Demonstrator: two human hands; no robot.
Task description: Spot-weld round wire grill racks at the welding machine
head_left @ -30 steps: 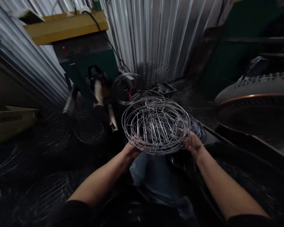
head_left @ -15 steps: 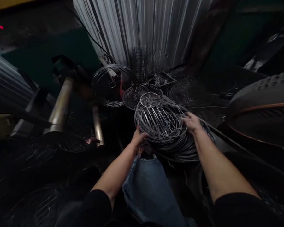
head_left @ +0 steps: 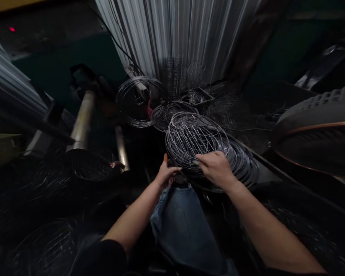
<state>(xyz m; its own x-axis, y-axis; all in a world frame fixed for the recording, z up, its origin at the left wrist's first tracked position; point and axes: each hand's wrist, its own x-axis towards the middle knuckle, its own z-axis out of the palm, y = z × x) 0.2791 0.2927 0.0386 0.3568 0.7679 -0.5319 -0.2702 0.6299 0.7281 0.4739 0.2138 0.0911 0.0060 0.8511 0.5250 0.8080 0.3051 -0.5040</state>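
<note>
A pile of round wire grates (head_left: 194,134), with rings and parallel bars, lies ahead of my knee. At its lower left edge is my left hand (head_left: 166,174), open, thumb raised and fingers apart; something orange covers the thumb tip. My right hand (head_left: 217,168) is over the pile's lower right part, its fingers pressed together at the near edge. What they pinch, if anything, cannot be made out. Behind my right hand, a stack of wire rings (head_left: 244,161) spreads to the right.
Larger wire hoops (head_left: 139,123) hang at a bar on the left, near two metal cylinders (head_left: 83,122) of a machine. A fan-like round housing (head_left: 316,130) stands close on the right. Behind rises a corrugated metal wall (head_left: 178,34). More wire grates (head_left: 51,245) lie lower left.
My right hand has moved left and nearer, from the pile's right edge to its near edge. My left hand's fingers have come away from the rim and spread. The view has shifted slightly.
</note>
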